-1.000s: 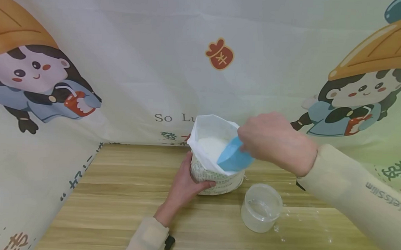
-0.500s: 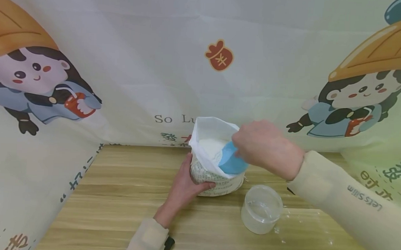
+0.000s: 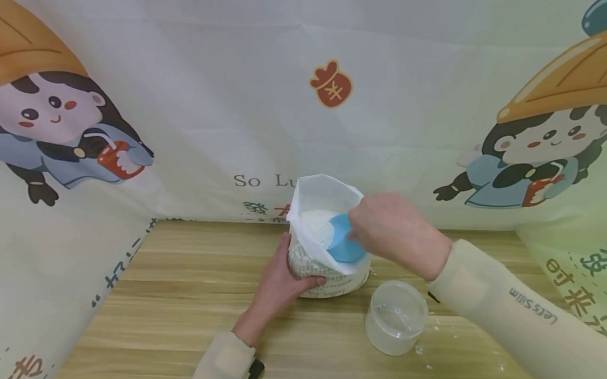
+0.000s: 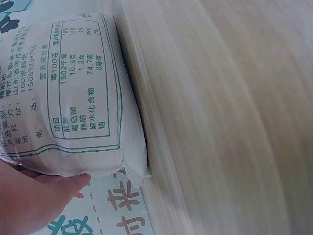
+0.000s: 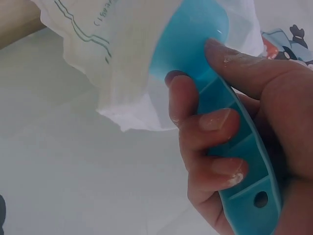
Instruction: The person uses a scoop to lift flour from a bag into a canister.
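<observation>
A white cloth flour bag [image 3: 330, 281] with green print stands on the table, its mouth wide and white flour [image 3: 316, 225] inside. My left hand [image 3: 279, 273] grips the bag's lower left side, thumb across the front. In the left wrist view the bag's printed label [image 4: 80, 88] fills the upper left, with part of the left hand [image 4: 39, 196] below it. My right hand [image 3: 395, 227] holds a blue scoop [image 3: 346, 242] by its handle, fingers curled round it in the right wrist view. The scoop's bowl is inside the bag mouth, at the flour. Powder dusts the right hand's fingers [image 5: 230, 169].
A clear round plastic tub [image 3: 396, 318] stands at the bag's front right, below the right forearm. White specks of powder lie on the wooden table [image 3: 176, 297] beside it. A printed cloth backdrop [image 3: 226, 84] rises close behind the bag and at both sides.
My right hand has moved left and slightly down, taking the scoop further into the bag mouth and turning its bowl. The left hand, bag and tub stay in place.
</observation>
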The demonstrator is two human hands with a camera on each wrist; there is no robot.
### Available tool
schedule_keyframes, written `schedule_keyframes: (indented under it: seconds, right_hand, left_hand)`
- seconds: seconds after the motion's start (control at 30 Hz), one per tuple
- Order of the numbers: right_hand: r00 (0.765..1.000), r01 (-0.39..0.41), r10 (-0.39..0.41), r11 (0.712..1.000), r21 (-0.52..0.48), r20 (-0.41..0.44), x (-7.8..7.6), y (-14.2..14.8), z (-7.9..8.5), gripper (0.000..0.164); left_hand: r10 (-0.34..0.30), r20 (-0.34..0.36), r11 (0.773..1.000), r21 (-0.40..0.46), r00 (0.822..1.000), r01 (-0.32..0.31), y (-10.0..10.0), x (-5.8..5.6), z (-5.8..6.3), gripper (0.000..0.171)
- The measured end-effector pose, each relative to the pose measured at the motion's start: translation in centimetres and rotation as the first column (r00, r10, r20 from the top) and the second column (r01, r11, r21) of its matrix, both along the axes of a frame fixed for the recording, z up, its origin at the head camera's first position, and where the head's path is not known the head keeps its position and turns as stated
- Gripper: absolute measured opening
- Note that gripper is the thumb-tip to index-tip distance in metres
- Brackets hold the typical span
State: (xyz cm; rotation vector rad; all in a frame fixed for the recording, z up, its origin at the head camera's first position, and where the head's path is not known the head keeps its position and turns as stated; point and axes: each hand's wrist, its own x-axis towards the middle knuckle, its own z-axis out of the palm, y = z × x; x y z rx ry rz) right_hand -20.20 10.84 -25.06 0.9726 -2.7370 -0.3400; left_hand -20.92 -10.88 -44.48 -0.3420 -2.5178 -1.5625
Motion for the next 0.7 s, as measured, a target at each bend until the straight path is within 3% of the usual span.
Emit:
schedule_keyframes:
  seconds: [0.27, 0.7]
  right_hand:
    - [1.000, -0.006, 0.006, 1.000, -0.029, 0.000, -0.5, 0.0, -1.3, 0.037]
    - [0.994, 0.038, -0.027, 0.994, -0.106, 0.103, -1.3, 0.3, -3.0, 0.033]
  left_hand:
    - [0.004, 0.000, 1.000, -0.009, 1.000, -0.004, 0.0, 0.0, 0.0, 0.119]
    - [-0.021, -0.009, 1.000, 0.011, 1.000, 0.022, -0.1, -0.1, -0.2, 0.117]
